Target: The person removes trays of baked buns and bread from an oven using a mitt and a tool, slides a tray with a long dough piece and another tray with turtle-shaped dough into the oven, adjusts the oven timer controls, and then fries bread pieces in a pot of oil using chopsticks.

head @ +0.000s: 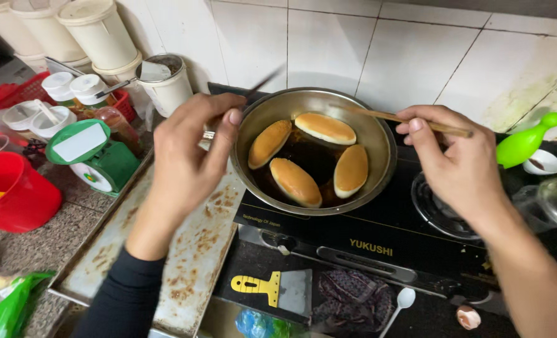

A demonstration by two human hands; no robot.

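Four oval buns (310, 156) lie golden side up in dark oil inside the round steel pan (378, 134) on the black stove (366, 241), so browning looks well advanced. Left of the pan, the left hand (188, 156) pinches a thin dark stick (263, 82). At the pan's right rim, the right hand (457, 159) pinches a smooth wooden chopstick (410, 119).

Black stove (378, 216) carries metal pan (378, 141); scraper (272, 288) below.

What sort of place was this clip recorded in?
Most likely a small working kitchen, perhaps a food stall. A metal pan of four buns sits on a black cooktop against a white tiled wall, with a green kitchen scale alongside.
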